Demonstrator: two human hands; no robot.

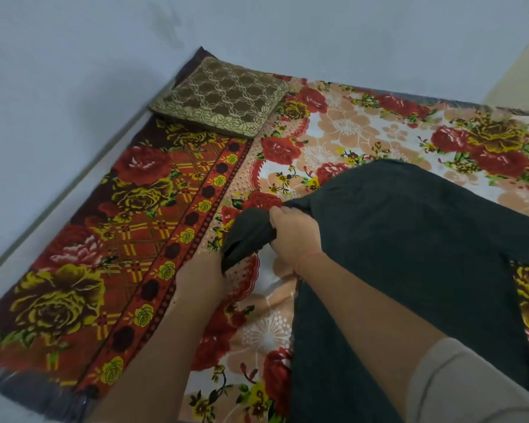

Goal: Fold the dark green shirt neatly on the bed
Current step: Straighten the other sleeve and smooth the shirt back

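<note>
The dark green shirt [416,248] lies spread over the right half of the floral bedspread [141,227], its body running from the middle down to the lower right. One sleeve is bunched at the shirt's left side. My right hand [293,236] is shut on the sleeve where it meets the shirt's body. My left hand [200,276] grips the sleeve's lower end from underneath, its fingers hidden by the cloth. The sleeve is lifted a little off the bed between the two hands.
A brown and gold patterned cushion [220,97] lies at the bed's far left corner. A pale wall [58,87] runs along the left and far sides of the bed. Bare bedspread stretches to the left of my hands.
</note>
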